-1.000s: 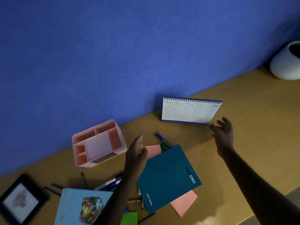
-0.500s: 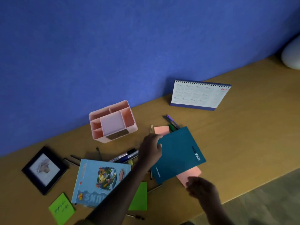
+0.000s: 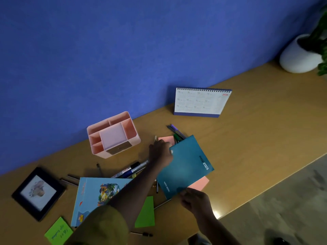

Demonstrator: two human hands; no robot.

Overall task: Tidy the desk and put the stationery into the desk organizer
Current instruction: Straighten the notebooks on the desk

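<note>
Blue wall behind a wooden surface (image 3: 256,138) strewn with stationery. At centre, a teal notebook (image 3: 185,167), lying askew over a pink paper sheet (image 3: 200,184) and gripped from two sides: left hand (image 3: 160,152) at its far-left edge, fingers curled over the cover; right hand (image 3: 196,200) at its near corner, fingers pinching. Left of the left hand, the pink desk organizer (image 3: 113,135), upright close to the wall. Past the notebook's far corner, a cluster of pens (image 3: 177,132) beside a pink sticky note (image 3: 165,139). Under the left forearm, several markers (image 3: 132,169); nearer still, a light-blue illustrated book (image 3: 99,193) and a green sticky pad (image 3: 145,211). At near left, a black picture frame (image 3: 38,192) and a written-on green note (image 3: 58,230). Toward the far right, a standing desk calendar (image 3: 201,102) and a white plant pot (image 3: 299,55).
</note>
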